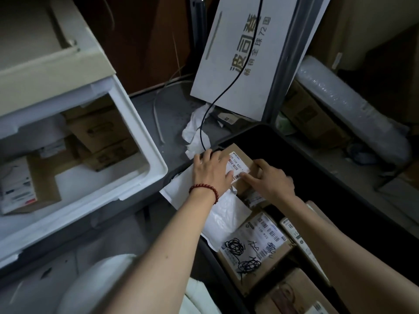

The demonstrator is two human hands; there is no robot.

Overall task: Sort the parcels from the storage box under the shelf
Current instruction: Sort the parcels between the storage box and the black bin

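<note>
Cardboard parcel (238, 155), small and squarish with a white shipping label, sits at the far left corner of the black storage box (317, 165), propped on other parcels, as a person takes it in both hands. Their left hand (212, 172) (red bead bracelet at the wrist) lies flat over its left side, fingers fairly straight. Their right hand (271, 181) meets it from the other side, thumb on the far edge, forefinger along the label and remaining fingers curled against the box.

It looks stiff and light enough to lift from its two opposite sides. The label is probably slicker than the bare board, so the edges offer surer purchase. A white plastic mailer (226, 214) just beside it looks limp and slippery and may shift. An open white bin (156, 159) stands to the left.
</note>
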